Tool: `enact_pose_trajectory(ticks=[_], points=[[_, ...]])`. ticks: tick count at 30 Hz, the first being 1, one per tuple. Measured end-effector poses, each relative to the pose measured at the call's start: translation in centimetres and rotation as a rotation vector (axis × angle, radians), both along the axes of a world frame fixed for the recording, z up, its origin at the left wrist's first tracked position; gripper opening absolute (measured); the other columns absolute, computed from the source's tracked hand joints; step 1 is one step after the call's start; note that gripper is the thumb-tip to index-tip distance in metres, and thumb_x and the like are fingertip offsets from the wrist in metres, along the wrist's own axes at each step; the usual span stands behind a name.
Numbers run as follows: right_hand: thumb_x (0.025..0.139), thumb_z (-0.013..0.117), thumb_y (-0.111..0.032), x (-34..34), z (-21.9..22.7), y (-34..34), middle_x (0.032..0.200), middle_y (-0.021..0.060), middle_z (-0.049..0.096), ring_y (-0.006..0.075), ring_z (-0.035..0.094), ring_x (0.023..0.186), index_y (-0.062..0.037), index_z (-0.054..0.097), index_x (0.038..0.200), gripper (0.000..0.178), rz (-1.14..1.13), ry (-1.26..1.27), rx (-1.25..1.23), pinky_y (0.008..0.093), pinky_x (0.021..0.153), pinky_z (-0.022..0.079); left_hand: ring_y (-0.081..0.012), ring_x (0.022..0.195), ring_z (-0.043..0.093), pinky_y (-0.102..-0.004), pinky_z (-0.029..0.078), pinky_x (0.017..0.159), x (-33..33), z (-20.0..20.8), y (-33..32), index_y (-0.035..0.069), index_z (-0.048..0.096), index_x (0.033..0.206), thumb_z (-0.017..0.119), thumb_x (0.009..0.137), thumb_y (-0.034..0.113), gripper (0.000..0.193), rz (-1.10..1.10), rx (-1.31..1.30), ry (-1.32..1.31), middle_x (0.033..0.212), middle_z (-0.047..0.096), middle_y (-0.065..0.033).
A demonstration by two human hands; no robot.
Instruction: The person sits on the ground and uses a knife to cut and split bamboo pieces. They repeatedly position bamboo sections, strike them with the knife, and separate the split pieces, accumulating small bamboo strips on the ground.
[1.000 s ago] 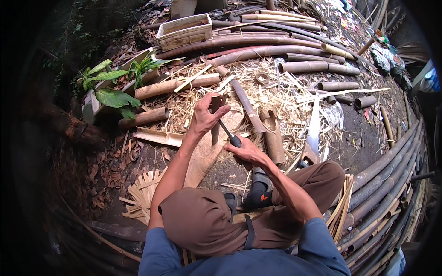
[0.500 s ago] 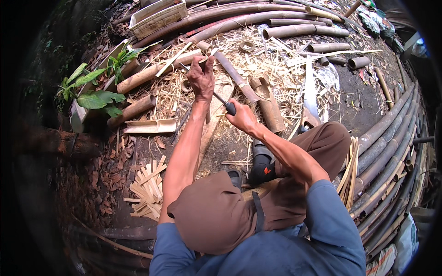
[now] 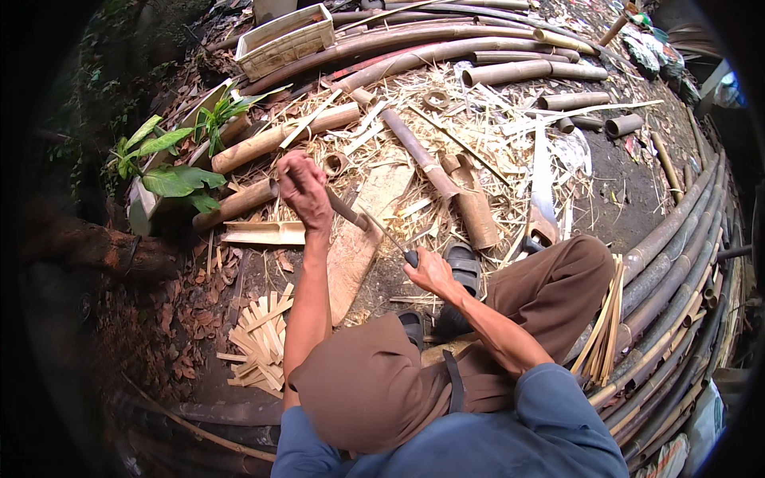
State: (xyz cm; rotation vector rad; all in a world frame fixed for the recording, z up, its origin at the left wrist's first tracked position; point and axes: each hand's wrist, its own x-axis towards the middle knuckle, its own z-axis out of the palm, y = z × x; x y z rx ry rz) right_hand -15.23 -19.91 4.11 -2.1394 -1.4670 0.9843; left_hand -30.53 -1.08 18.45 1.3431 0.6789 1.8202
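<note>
My right hand (image 3: 431, 273) is closed round the black handle of a knife (image 3: 392, 237), whose narrow blade slants up and left. In my left hand (image 3: 306, 191), a fist smeared by motion, is a short brown stick (image 3: 347, 210), apparently bamboo. Its rounded lower end meets or overlaps the blade; whether they touch I cannot tell. Beneath them a flat wooden board (image 3: 357, 267) lies on the ground. Right of the board are a long bamboo tube (image 3: 414, 151) and a thicker cut bamboo piece (image 3: 476, 209).
Pale shavings (image 3: 382, 139) cover the ground ahead. A handsaw (image 3: 543, 187) lies to the right, with long bamboo poles (image 3: 669, 231) beyond. Flat bamboo slats (image 3: 259, 338) are heaped at left. A cream crate (image 3: 285, 41) stands far left near a leafy plant (image 3: 171, 182).
Both hands have come lower, toward me, the left one also leftward. The short stick now shows plainly by the blade. A thin dark strip newly lies across the shavings.
</note>
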Motion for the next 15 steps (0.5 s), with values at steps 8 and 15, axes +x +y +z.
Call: enact_pose_trajectory(ticks=[8,15], points=[[0.094,0.06,-0.035,-5.2,5.0,-2.6,0.081,0.0222,0.067,0.0376,0.069,0.078,-0.0083,0.05,0.126,0.043,0.033,0.391,0.235,0.0433,0.067,0.051,-0.0097,0.061,0.041,-0.0244,0.035,0.057,-8.6,0.1,-4.5,0.007,0.049,0.081,0.047,0.103,0.037,0.037,0.15,-0.193,-0.276,0.069,0.044,-0.0007],[0.099,0.054,-0.036,-8.2,10.7,0.5,0.066,0.0145,0.055,0.0241,0.055,0.06,-0.0036,0.056,0.111,0.034,0.1,0.671,0.165,0.0395,0.06,0.046,-0.0099,0.051,0.032,-0.0244,0.026,0.047,-5.1,0.6,-7.3,0.01,0.038,0.072,0.048,0.1,0.04,0.043,0.4,-0.239,-0.179,0.06,0.035,0.0]])
